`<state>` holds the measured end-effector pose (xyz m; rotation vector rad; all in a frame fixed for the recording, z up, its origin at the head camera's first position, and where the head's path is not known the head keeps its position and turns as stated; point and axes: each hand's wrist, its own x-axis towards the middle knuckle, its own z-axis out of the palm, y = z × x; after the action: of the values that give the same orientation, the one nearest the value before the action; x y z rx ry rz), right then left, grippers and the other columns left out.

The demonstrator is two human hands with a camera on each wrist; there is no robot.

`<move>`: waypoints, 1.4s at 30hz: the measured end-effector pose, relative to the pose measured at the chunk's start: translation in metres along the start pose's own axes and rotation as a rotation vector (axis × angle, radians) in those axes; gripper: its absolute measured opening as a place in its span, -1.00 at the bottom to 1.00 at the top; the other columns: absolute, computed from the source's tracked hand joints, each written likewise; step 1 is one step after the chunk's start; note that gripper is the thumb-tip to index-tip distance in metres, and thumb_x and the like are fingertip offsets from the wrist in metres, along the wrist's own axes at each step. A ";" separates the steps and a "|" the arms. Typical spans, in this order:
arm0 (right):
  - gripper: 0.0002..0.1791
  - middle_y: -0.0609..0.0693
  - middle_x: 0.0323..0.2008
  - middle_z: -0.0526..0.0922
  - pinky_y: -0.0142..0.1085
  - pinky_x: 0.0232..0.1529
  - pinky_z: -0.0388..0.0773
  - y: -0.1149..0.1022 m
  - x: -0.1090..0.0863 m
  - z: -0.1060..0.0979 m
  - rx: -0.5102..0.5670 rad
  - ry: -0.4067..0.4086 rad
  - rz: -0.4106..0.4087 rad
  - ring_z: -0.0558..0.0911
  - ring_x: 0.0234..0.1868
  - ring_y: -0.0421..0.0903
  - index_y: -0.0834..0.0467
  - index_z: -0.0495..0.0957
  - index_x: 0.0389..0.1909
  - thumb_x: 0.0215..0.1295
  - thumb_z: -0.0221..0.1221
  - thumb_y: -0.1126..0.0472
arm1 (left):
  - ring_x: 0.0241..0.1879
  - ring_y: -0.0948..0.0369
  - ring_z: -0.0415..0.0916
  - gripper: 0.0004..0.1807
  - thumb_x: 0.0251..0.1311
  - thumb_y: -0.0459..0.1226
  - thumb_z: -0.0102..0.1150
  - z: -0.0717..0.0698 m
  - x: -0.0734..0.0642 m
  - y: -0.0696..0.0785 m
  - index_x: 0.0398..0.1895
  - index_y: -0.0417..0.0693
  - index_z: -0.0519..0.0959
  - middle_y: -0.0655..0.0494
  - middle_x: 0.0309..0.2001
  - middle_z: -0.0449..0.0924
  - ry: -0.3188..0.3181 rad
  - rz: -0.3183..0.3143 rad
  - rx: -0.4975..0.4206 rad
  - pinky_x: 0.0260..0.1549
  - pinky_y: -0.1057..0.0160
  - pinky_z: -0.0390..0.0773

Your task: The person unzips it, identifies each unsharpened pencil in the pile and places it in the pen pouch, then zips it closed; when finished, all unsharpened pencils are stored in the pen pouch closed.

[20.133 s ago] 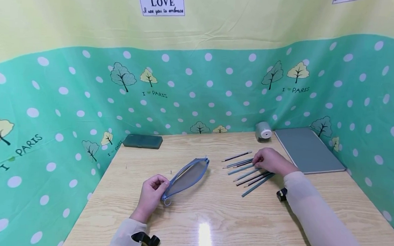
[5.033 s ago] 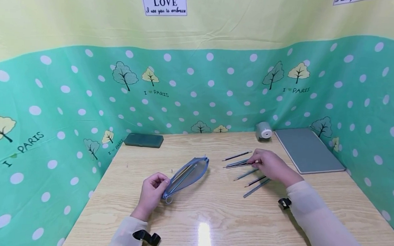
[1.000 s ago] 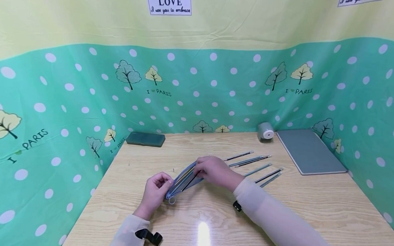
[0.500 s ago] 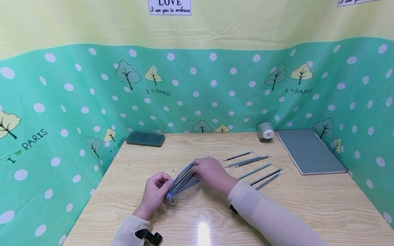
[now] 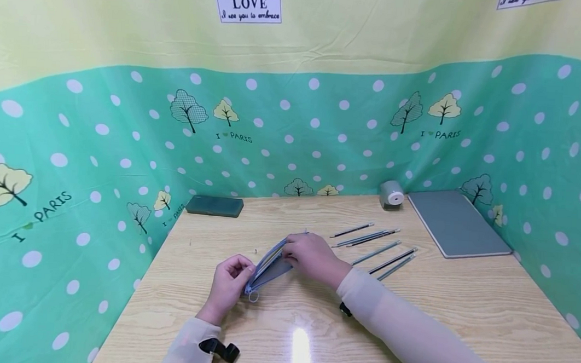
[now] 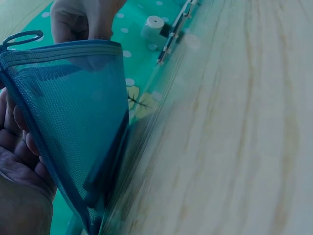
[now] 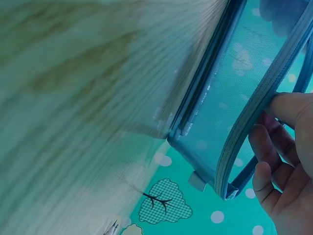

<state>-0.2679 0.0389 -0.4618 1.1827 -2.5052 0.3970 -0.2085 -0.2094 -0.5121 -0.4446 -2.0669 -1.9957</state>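
My left hand [image 5: 230, 282] pinches the near-left end of a blue mesh pencil pouch [image 5: 275, 270], by the zip and its pull ring [image 5: 253, 296]. The pouch's zip is open. Through the mesh in the left wrist view, dark pencils [image 6: 110, 164] lie along the bottom. At the far part of the opening, my right hand [image 5: 314, 258] has its fingers curled down at the rim. Its thumb and fingers [image 7: 261, 142] lie against the zip edge in the right wrist view; I cannot tell what is between them. Several pencils [image 5: 375, 253] lie on the table to the right.
A dark green case [image 5: 214, 205] lies at the back left of the wooden table [image 5: 243, 332]. A pencil sharpener [image 5: 391, 195] stands at the back right, beside a grey board [image 5: 458, 223]. A patterned cloth [image 5: 273, 137] hangs behind.
Fewer pencils lie on the table than twenty seconds ago, and more are in the pouch. The right hand has carried a dark pencil left into the pouch; the left hand keeps its grip.
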 end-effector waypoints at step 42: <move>-0.89 -0.28 -0.27 0.62 -0.37 -0.31 0.55 0.026 -0.069 -0.051 0.243 0.019 0.173 0.64 -0.29 -0.25 -0.11 0.75 -0.18 0.32 0.46 0.10 | -0.51 0.32 0.48 -0.97 0.32 -0.55 0.24 -0.001 -0.001 0.002 -0.31 -0.41 0.60 -0.08 -0.40 0.65 0.018 -0.033 0.010 -0.49 0.41 0.46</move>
<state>-0.2374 0.1218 -0.4473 1.0410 -2.6077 0.7718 -0.2063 -0.2107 -0.5103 -0.3921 -2.0857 -1.9995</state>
